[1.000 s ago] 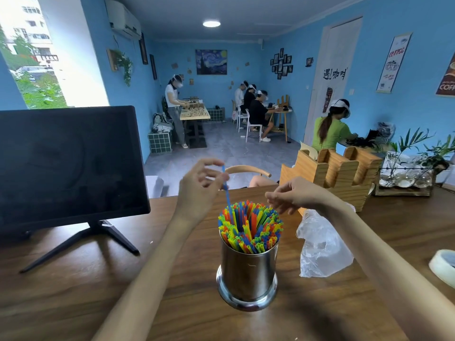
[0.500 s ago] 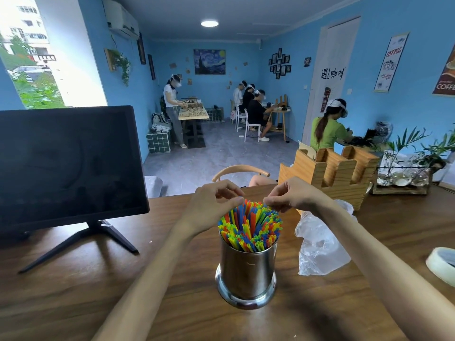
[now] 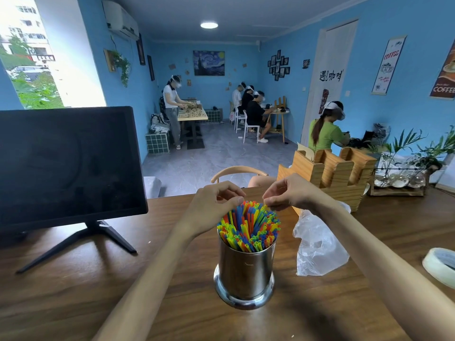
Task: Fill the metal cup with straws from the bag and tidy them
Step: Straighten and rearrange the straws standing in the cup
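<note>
A shiny metal cup [image 3: 246, 271] stands on the wooden table [image 3: 73, 291] in front of me, packed with upright straws [image 3: 248, 227] in several colours. My left hand [image 3: 216, 203] hovers over the far left of the bundle, its curled thumb and forefinger pinching a straw top. My right hand [image 3: 288, 193] is over the far right of the bundle and pinches the tip of a yellow straw. A crumpled clear plastic bag [image 3: 317, 244] lies just right of the cup; it looks empty.
A dark monitor [image 3: 69, 163] on a stand fills the left. A wooden holder [image 3: 339, 178] stands behind the bag, with glass vessels and plants [image 3: 398, 178] beyond. A tape roll [image 3: 440, 264] lies at the right edge. A chair back [image 3: 238, 172] shows past the table; people work further off.
My left hand held a blue straw raised above the bundle, then came down with it into the cup. Both hands now sit low on the straw tops.
</note>
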### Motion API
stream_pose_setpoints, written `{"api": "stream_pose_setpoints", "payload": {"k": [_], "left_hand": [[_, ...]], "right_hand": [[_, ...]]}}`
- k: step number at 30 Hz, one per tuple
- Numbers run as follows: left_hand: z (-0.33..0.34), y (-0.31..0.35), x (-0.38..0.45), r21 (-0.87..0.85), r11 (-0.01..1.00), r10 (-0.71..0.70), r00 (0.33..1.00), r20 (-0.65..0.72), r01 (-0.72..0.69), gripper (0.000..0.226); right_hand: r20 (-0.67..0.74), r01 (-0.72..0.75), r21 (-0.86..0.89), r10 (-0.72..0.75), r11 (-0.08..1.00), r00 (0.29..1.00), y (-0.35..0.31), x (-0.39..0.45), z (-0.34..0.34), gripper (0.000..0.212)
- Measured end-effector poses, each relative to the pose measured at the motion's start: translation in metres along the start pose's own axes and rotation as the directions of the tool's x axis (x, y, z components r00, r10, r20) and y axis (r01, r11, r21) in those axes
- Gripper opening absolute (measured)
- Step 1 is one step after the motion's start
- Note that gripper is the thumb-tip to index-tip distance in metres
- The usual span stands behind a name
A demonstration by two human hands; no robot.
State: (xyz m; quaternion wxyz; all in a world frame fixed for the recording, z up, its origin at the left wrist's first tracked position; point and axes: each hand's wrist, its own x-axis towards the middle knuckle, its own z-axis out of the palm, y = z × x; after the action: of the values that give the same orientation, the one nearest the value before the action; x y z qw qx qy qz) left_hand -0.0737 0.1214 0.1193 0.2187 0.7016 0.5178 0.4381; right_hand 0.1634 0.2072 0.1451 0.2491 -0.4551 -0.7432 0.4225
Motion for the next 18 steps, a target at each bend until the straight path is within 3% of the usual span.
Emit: {"api": "stream_pose_setpoints", "payload": {"k": [4, 6, 10, 13, 16, 18], "left_hand": [[0.000, 0.000, 0.000, -0.012, 1.000, -0.001, 1.000, -0.025, 0.001, 0.006], [0.002, 0.002, 0.001, -0.024, 1.000, -0.006, 0.999, -0.039, 0.005, 0.007], [0.009, 0.003, 0.003, 0.012, 0.999, -0.039, 0.998, 0.041, 0.038, 0.010], [0.017, 0.005, 0.003, -0.049, 0.998, -0.048, 0.998, 0.047, 0.050, 0.011], [0.020, 0.007, 0.006, -0.037, 0.999, -0.037, 0.998, -0.053, 0.035, 0.012], [0.021, 0.010, 0.008, -0.067, 0.997, -0.036, 0.994, -0.103, 0.029, 0.016]], "right_hand": [[-0.146, 0.112, -0.042, -0.117, 0.993, 0.982, -0.011, -0.004, -0.008, 0.011], [-0.267, 0.218, -0.032, -0.219, 0.975, 0.939, -0.024, -0.009, -0.013, 0.012], [-0.522, 0.526, 0.018, -0.440, 0.850, 0.731, -0.052, -0.022, -0.016, 0.010], [-0.660, 0.660, 0.118, -0.438, 0.742, 0.610, -0.066, -0.028, -0.013, 0.008], [-0.720, 0.687, 0.236, -0.352, 0.687, 0.598, -0.069, -0.029, -0.012, 0.010], [-0.696, 0.671, 0.366, -0.288, 0.645, 0.657, -0.067, -0.029, -0.009, 0.013]]}}
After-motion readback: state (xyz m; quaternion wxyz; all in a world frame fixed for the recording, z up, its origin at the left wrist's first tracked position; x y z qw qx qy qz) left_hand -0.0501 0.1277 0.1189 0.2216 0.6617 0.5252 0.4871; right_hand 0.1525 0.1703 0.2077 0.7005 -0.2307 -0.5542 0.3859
